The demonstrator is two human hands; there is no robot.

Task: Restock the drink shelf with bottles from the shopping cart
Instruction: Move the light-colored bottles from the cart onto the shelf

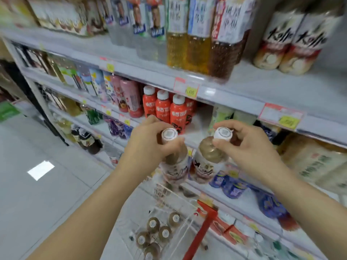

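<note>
Above the shopping cart [204,228], my left hand [148,145] grips the left bottle [176,164] and my right hand [249,147] the right bottle [208,158], fingers [221,144] curled round each neck, both near upright, white caps up.

I hold two brown drink bottles [176,162], one in my left hand [148,145] and one in my right hand [249,145]. Five more stand in the shopping cart [201,233]. On the shelf [234,89] I count three red bottles [163,107], two pink bottles [131,98] and, above, three tall tea bottles [198,49].
</note>
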